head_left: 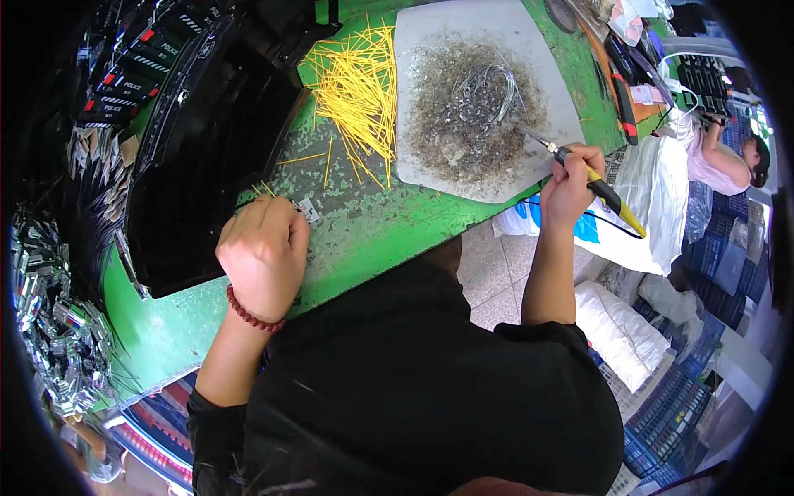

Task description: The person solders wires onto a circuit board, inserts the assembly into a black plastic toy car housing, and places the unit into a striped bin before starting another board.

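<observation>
A green table (pixel 395 221) carried a debris-strewn grey board (pixel 418 29) at one o'clock. At nine o'clock my left hand (pixel 263 240) was curled, its contents, if any, hidden; at two o'clock my right hand (pixel 572 183) grasped a yellow-and-black soldering iron (pixel 608 197), probably light and stiff, best gripped by its handle (pixel 626 217), away from the likely hot metal tip (pixel 550 146).

Yellow-and-black soldering iron (pixel 610 198)

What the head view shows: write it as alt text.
A right hand holds a soldering iron over a grey sheet bearing silvery wire and debris. The left hand is curled at a green bench near loose yellow strands.
</observation>
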The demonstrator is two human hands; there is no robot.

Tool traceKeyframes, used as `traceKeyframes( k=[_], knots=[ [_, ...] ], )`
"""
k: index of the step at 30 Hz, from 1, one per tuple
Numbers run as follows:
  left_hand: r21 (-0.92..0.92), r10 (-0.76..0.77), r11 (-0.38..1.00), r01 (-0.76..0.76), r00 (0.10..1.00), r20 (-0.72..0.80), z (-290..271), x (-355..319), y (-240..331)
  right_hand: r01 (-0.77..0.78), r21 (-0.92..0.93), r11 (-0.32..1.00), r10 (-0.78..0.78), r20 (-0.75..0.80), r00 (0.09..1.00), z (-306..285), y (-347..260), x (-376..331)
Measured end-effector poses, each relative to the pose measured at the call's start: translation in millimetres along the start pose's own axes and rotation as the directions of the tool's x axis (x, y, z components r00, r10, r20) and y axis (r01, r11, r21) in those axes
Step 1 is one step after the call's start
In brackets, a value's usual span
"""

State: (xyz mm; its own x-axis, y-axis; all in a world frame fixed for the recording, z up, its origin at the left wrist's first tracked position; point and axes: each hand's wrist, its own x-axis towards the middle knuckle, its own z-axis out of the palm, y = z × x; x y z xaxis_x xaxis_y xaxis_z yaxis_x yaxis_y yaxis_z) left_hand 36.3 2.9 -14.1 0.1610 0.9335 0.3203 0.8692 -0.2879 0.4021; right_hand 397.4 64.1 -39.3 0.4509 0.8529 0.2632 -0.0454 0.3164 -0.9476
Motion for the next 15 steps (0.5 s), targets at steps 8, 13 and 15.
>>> traceKeyframes(
  k=[8, 13, 15],
  knots=[
    [0.037, -0.021, 0.999, 0.021, 1.0, 0.018, -5, -1, 0, 0.01, -0.027, 1.0, -0.011, -0.012, 1.0, 2, 6, 0],
    [-0.036, -0.004, 0.999, 0.003, 1.0, -0.019, 0, 3, 0, 0.013, 0.121, 0.993, -0.043, 0.248, 0.968, 29, -21, -19],
    [-0.038, -0.004, 0.999, 0.002, 0.999, -0.046, 2, 0, -3, 0.084, 0.078, 0.993, -0.105, 0.33, 0.938, 63, -10, -44]
  ],
)
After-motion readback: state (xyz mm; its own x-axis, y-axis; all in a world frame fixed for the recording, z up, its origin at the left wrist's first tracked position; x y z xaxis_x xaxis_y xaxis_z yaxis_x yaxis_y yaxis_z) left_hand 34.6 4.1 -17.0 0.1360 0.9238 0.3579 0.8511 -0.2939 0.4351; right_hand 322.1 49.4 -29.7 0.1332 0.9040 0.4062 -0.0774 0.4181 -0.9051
